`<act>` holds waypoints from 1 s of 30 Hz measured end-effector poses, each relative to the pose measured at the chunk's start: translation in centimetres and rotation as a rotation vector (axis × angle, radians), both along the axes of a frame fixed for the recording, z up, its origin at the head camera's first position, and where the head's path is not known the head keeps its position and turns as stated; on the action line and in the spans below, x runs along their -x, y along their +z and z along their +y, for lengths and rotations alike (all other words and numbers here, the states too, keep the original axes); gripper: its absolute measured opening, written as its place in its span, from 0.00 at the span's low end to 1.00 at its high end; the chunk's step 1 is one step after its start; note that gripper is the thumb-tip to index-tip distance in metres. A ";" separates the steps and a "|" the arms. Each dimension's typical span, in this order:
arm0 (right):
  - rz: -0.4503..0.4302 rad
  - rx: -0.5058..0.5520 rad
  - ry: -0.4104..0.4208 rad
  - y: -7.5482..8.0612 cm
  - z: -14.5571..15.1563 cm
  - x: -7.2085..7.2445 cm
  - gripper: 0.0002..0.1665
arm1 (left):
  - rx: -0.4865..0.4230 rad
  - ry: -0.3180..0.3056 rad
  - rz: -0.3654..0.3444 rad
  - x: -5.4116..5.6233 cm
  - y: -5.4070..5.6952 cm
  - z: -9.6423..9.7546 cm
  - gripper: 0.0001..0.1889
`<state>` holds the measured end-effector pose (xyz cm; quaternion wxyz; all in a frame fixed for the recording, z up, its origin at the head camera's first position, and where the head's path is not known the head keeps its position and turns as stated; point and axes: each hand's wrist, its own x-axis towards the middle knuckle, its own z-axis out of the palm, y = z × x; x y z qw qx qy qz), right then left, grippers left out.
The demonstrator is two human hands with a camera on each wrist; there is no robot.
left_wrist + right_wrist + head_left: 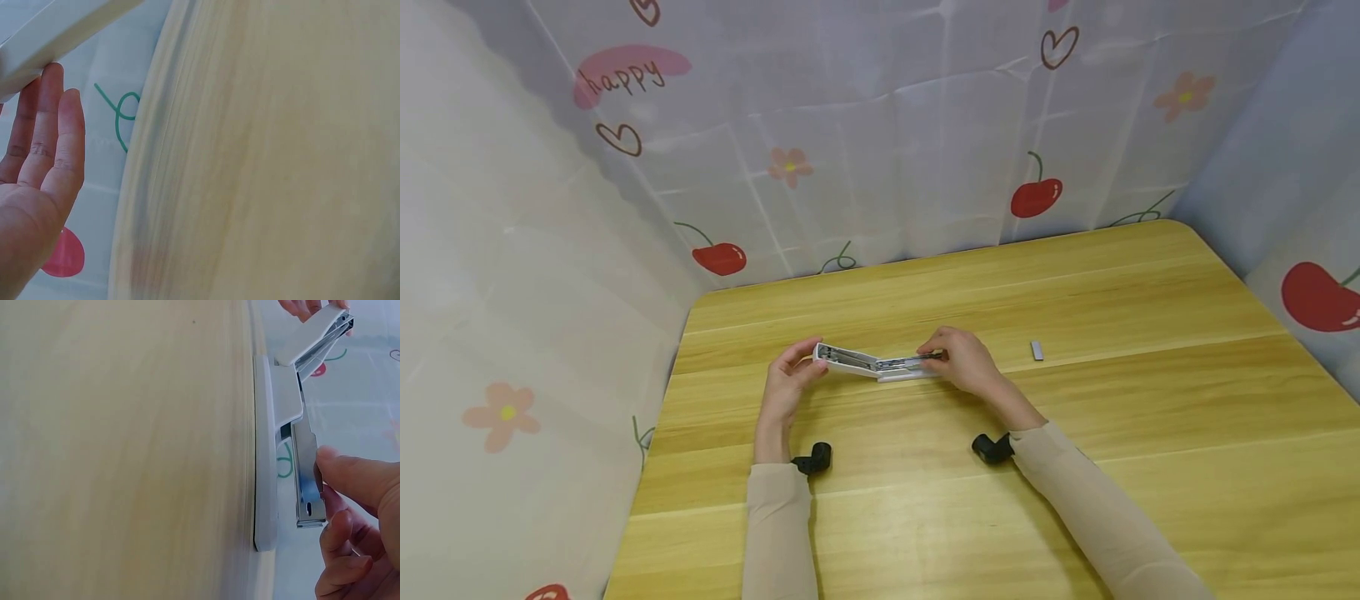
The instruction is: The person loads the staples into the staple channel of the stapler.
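Note:
A white stapler (891,375) lies folded wide open on the wooden table (925,483). Its top cover (309,334) is swung back to the left, tilted up off the table. My left hand (782,390) grips the far end of that cover between thumb and fingers. At the other end, my right hand (967,360) pinches the metal staple channel (306,469), thumb on its side and fingers curled beneath. This channel stands slightly raised from the white base (265,456), which rests flat on the tabletop.
To the right of my right hand lies a small grey strip (1037,351), looking like a row of staples. Printed curtains (880,150) hang behind the table's back edge and along both sides. A black camera mount sits on each wrist.

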<state>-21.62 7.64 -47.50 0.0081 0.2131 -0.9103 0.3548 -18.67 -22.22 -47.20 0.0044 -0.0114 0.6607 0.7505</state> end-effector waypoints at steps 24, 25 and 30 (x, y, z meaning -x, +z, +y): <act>0.037 0.150 -0.136 0.6 3.9 -1.5 0.12 | 0.002 0.002 0.016 -0.1 -0.1 0.0 0.18; 0.046 0.151 -0.144 0.6 4.1 -1.6 0.12 | 0.004 0.002 0.013 -0.1 -0.1 0.0 0.18; 0.076 0.168 -0.190 0.6 5.3 -1.9 0.12 | 0.006 -0.002 0.009 0.0 -0.1 0.0 0.23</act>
